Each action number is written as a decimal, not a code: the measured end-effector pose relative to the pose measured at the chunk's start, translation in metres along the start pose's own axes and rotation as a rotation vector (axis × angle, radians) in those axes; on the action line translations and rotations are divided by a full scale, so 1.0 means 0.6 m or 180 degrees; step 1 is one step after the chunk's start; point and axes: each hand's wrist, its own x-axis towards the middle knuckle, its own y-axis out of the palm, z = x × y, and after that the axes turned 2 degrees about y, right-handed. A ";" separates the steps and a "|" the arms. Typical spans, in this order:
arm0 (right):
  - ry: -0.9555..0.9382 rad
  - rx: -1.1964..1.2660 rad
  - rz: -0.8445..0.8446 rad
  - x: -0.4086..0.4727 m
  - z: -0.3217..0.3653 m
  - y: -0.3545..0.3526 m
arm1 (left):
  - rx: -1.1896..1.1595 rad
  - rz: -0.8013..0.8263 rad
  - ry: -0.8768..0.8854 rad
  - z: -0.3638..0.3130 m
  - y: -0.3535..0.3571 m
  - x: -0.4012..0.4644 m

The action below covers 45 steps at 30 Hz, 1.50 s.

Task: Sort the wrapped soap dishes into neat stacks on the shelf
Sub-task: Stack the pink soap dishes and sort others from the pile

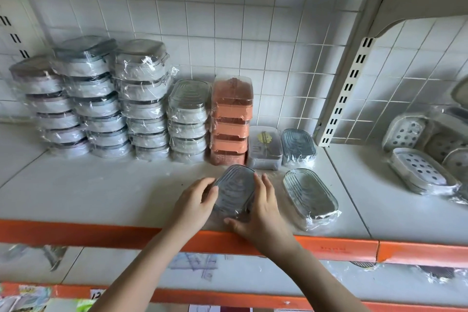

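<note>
Both your left hand (196, 199) and right hand (260, 206) grip the dish (234, 190); lift it level toward the grey stack (188, 119) at eleven o'clock.

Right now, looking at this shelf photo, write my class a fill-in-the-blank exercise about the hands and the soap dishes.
1. The grey dish near the shelf's front edge is held by ____ hands.
2. The only brightly coloured stack is ____.
3. The loose dish lies to the ____ of the right hand.
4. The left hand grips the held dish on its ____ side.

Missing words: two; orange; right; left
</note>
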 end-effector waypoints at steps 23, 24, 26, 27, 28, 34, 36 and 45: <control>-0.0333 0.1043 0.0061 0.031 -0.056 -0.202 | -0.1243 0.0931 0.0705 -0.114 0.037 0.030; -0.0280 0.1030 0.0131 0.039 -0.067 -0.214 | -0.1174 0.0972 0.0688 -0.125 0.048 0.038; -0.0234 0.0805 0.0211 0.056 -0.090 -0.234 | -0.1019 0.1068 0.0676 -0.148 0.072 0.055; -0.0258 0.0605 0.0221 0.065 -0.102 -0.242 | -0.0882 0.1165 0.0643 -0.158 0.085 0.064; -0.0274 0.0430 0.0218 0.074 -0.111 -0.249 | -0.0731 0.1261 0.0585 -0.168 0.096 0.072; -0.0232 0.0389 0.0147 0.125 -0.151 -0.274 | -0.0722 0.1057 0.0401 -0.197 0.147 0.123; -0.0175 0.0515 0.0107 0.142 -0.159 -0.276 | -0.0586 0.0934 0.0411 -0.204 0.161 0.138; 0.0136 0.1075 0.0467 0.195 -0.203 -0.284 | -0.0348 0.0780 0.0026 -0.228 0.196 0.182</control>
